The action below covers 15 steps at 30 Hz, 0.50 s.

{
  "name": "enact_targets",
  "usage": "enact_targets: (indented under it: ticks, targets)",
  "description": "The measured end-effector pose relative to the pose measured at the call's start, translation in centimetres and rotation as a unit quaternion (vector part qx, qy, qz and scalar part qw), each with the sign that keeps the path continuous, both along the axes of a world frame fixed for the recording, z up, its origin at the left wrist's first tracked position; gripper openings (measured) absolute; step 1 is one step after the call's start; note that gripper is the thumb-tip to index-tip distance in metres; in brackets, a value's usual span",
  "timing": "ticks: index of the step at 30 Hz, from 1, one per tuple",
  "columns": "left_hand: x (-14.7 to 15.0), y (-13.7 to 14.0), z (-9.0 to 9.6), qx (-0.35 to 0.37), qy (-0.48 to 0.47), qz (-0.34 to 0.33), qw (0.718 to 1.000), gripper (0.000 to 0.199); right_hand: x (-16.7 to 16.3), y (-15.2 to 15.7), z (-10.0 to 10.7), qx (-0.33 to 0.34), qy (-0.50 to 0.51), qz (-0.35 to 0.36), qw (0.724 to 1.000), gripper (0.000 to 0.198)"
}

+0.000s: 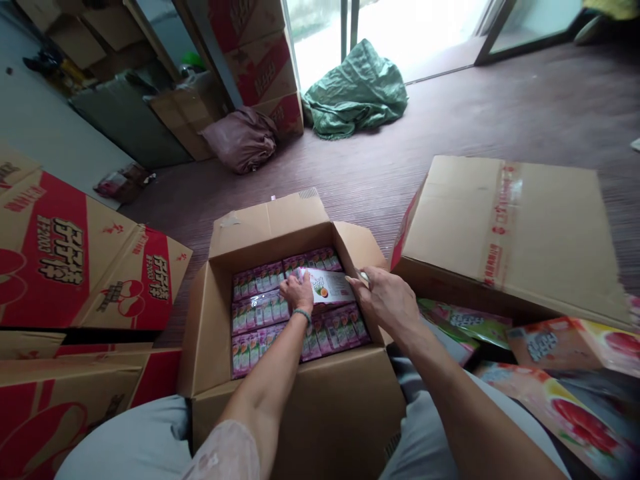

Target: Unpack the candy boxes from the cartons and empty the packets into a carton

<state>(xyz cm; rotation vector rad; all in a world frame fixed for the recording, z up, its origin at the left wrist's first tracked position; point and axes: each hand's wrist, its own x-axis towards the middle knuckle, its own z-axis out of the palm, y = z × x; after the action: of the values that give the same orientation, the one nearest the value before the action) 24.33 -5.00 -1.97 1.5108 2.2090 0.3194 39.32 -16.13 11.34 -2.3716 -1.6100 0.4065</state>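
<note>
An open cardboard carton (295,420) stands between my knees, packed with rows of purple-pink packs (257,313) in clear wrap. On top, toward the right side, lies a white and purple passion fruit box (333,287), slightly tilted. My left hand (299,293) grips the left end of this box, fingers curled over it. My right hand (387,300) is closed at the carton's right rim, fingertips close to the box's right end. A small white bit shows at its fingers; what they hold is hidden. The left wrist wears a green bracelet (303,315).
Red-and-brown cartons (60,247) stand at left. A taped carton (460,207) sits at right, with colourful fruit-printed boxes (555,347) below it. Farther off are a green sack (357,93), a brown sack (243,137) and stacked red cartons (257,67) by the glass door.
</note>
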Motion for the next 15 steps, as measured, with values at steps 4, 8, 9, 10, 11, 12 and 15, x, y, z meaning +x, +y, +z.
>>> enact_targets:
  ticks: [4,8,9,10,11,12,15]
  targets:
    - [3.0,0.2,0.8,-0.028,-0.023,0.039,0.999,0.083,0.1,0.3,0.0,0.001,0.008,-0.013,1.000,0.032]
    - [3.8,1.2,2.4,-0.070,-0.085,-0.022,0.994,0.100,0.2,1.0,-0.4,0.039,0.037,-0.028,0.998,0.035]
    - [3.2,1.2,3.1,-0.068,-0.098,-0.035,0.992,0.095,0.2,1.2,-0.6,0.051,0.043,-0.030,0.997,0.038]
    - [2.3,1.1,4.0,-0.062,-0.110,-0.042,0.991,0.089,0.1,1.2,-0.8,0.061,0.049,-0.030,0.996,0.039]
    - [1.0,0.7,5.0,-0.053,-0.120,-0.045,0.990,0.084,0.1,1.3,-0.9,0.070,0.056,-0.028,0.996,0.039]
    - [-0.6,0.0,6.1,-0.042,-0.129,-0.045,0.990,0.080,0.0,1.2,-1.1,0.077,0.064,-0.023,0.995,0.038]
    - [-6.9,-3.8,9.7,0.008,-0.182,-0.056,0.982,0.076,-0.4,0.8,-1.4,0.092,0.109,0.010,0.990,0.037]
